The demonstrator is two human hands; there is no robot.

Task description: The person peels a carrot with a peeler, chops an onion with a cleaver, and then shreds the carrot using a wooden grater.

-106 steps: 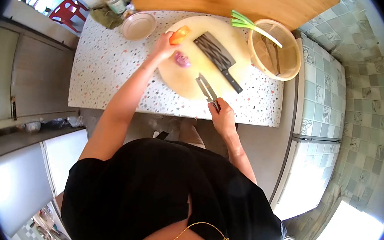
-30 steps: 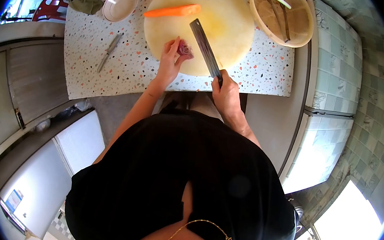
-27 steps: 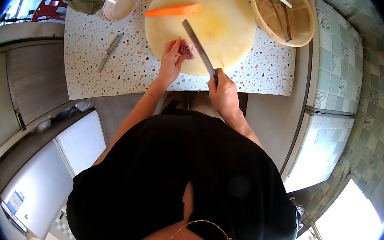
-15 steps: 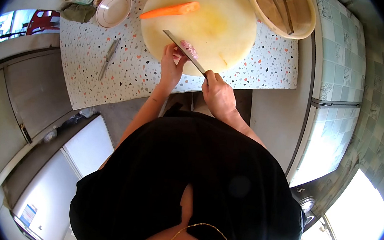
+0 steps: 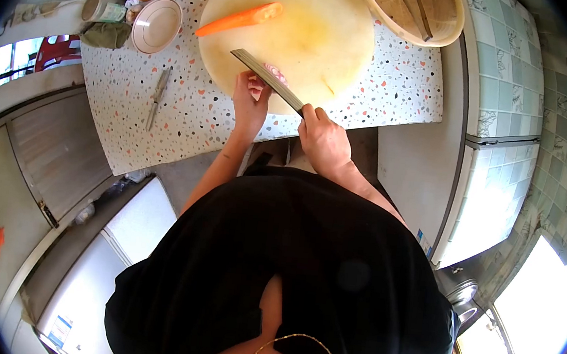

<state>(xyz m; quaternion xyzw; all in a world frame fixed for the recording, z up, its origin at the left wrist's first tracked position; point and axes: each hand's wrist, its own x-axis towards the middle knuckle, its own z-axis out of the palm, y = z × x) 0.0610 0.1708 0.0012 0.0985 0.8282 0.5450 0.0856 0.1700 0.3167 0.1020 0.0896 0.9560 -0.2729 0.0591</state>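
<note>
On the round cutting board (image 5: 313, 9), my right hand (image 5: 325, 140) is closed round the handle of a knife (image 5: 279, 89). Its blade slants up and left across the near part of the board. My left hand (image 5: 249, 109) pinches a small piece of pink meat (image 5: 255, 91) on the near side of the blade. Cut pink meat (image 5: 277, 73) lies just past the blade, partly hidden by it. A peeled carrot (image 5: 240, 19) with a cut end rests farther up the board.
Left of the board are a white bowl (image 5: 157, 26) and a thin peeler-like tool (image 5: 158, 99) on the speckled table (image 5: 194, 117). A wide tan basin (image 5: 451, 26) with chopsticks in it stands at the upper right. A jar (image 5: 101, 9) stands at the far left.
The knife blade has tilted, showing more of its flat face. The meat in my left hand shows more. The whole view has shifted slightly; the carrot lies as before.
</note>
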